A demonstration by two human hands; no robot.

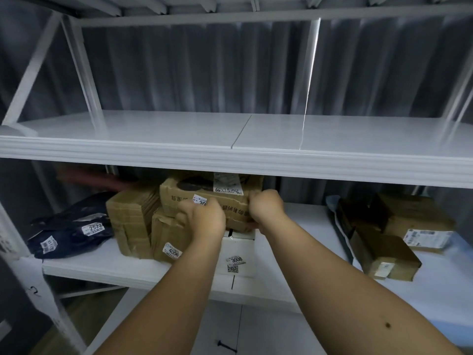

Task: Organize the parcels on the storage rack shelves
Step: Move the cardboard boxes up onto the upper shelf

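We have both hands on the top cardboard box (204, 193), which sits on a white box (236, 254) near the middle of the lower shelf (294, 226), just under the upper shelf (230, 155). Our left hand (202, 216) curls over its front face, fingers closed against the cardboard. Our right hand (266, 206) clamps its right front corner. Two more cardboard boxes (133, 221) stand touching it on the left, with dark mailer bags (69, 231) at the shelf's left edge.
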